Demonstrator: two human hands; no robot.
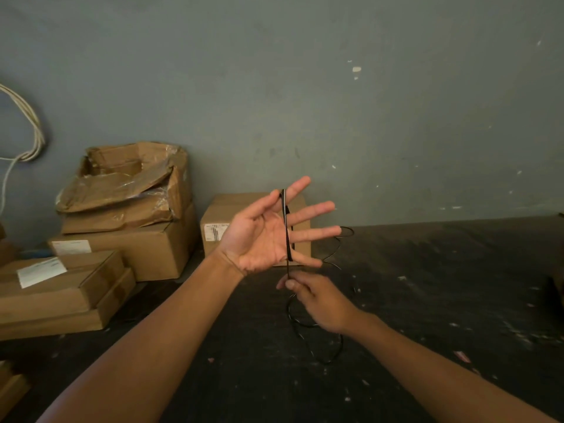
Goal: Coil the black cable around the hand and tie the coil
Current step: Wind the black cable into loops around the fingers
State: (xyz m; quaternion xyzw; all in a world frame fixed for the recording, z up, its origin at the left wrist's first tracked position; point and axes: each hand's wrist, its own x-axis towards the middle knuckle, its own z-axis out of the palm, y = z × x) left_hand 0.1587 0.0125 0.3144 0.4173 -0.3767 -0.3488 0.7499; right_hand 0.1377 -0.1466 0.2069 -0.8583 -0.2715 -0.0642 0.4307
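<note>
My left hand is raised palm up with its fingers spread wide. The black cable runs in a few turns across the base of those fingers, from near the thumb and index down past the little finger. Just below, my right hand pinches the cable between thumb and fingertips. From there the loose cable hangs down and lies in curls on the dark floor, under and beyond my right wrist.
Stacked cardboard boxes stand at the left against the grey wall, one torn open on top. Another box sits behind my left hand. A pale cord hangs at the far left. Small debris dots the floor.
</note>
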